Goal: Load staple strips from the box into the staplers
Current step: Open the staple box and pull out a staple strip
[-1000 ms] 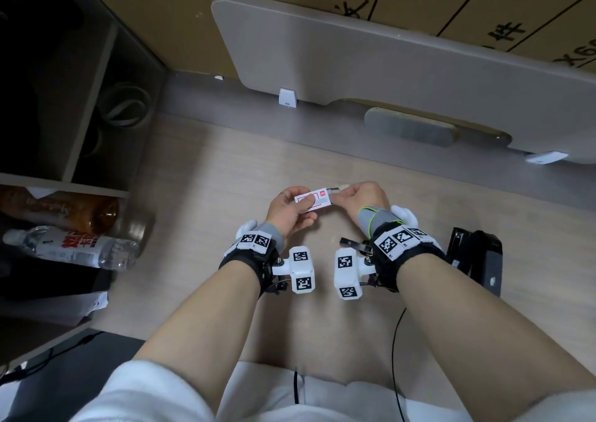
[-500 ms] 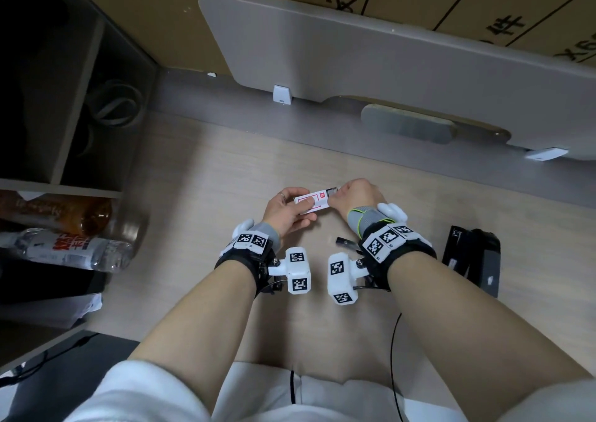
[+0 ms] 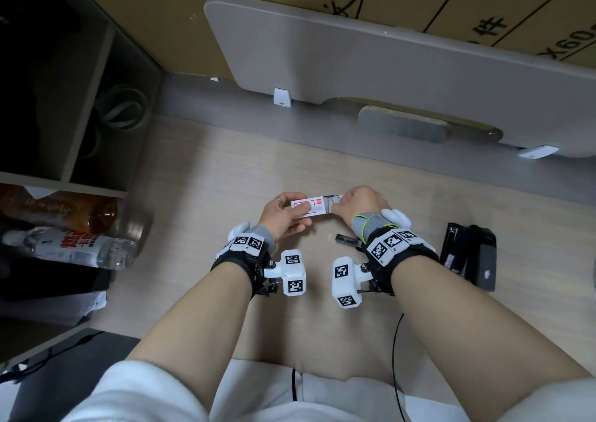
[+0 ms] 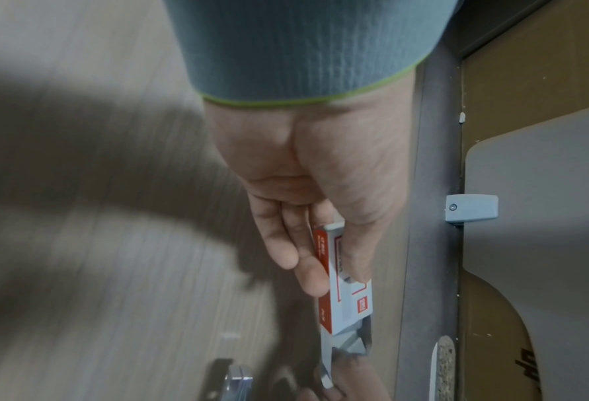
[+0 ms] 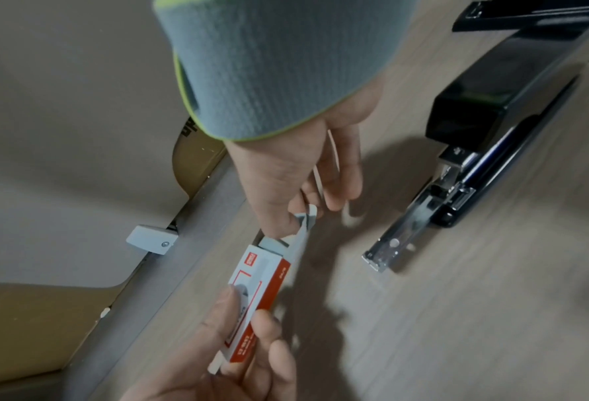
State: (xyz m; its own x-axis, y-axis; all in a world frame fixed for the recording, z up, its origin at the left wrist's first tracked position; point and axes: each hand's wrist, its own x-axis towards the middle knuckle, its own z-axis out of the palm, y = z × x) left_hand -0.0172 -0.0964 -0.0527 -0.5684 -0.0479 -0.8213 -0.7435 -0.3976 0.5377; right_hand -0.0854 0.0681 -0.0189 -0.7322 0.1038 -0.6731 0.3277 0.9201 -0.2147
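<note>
**A:** Where is your staple box [image 3: 308, 207] and which way does it run?

**B:** You hold it above the wooden desk [image 3: 206, 176], between your two hands. Its long axis runs left to right across you in the head view, printed white face up, red side panel toward you. The opened end points at your right hand.

**A:** What are your hands doing?

**B:** Your left hand [image 3: 280, 217] grips the box's closed end, thumb on the white face, fingers [image 4: 287, 244] curled beneath along the red side. Your right hand [image 3: 358, 204] pinches the grey end flap [image 5: 304, 217], which stands folded out from the box mouth.

**A:** Any writing?

**B:** A small red logo square sits at the corner of the white face nearest the opening, beside a red outlined frame. White text runs along the red side, too blurred for you to read.

**A:** And the staplers?

**B:** A black stapler [image 3: 471, 257] lies on the desk to your right, well apart from the box, its top swung open and the metal staple channel [image 5: 399, 230] exposed. A second silver metal piece [image 4: 238, 379] lies near your right wrist; you cannot tell what it is.

**A:** Anything else legible?

**B:** The cardboard [image 3: 483, 9] behind the grey panel [image 3: 387, 67] shows "X60" and partial characters. Two bottles [image 3: 71, 247] lie at your left.
</note>
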